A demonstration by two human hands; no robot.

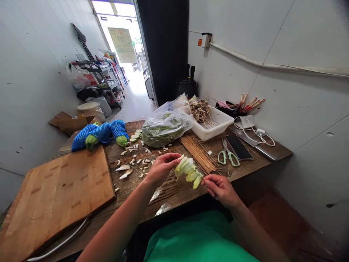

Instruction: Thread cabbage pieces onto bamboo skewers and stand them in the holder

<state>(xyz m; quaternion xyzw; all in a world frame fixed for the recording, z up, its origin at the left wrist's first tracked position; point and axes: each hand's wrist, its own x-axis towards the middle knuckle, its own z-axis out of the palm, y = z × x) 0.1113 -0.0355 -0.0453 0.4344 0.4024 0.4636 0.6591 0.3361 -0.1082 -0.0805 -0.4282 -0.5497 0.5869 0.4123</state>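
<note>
Pale yellow-green cabbage leaves (187, 167) hang in a folded row between my hands, strung on a thin skewer that is mostly hidden. My left hand (160, 169) pinches the upper left end of the leaves, thumb and fingers closed. At the lower right end, my right hand (222, 190) is closed around the skewer just beyond the last leaf. Behind the leaves, a bundle of bare bamboo skewers (196, 153) lies on the wooden table (169, 198). White mushroom stem pieces (127, 173) are scattered left of my left hand.
A cutting board (62, 189) covers the table's left side, with vegetables in blue foam nets (102, 133) behind it. A plastic bag of greens (163, 129) and a white tray (215, 131) of skewered mushrooms stand at the back. Scissors (228, 154), a phone (239, 147) and a knife (265, 153) lie right.
</note>
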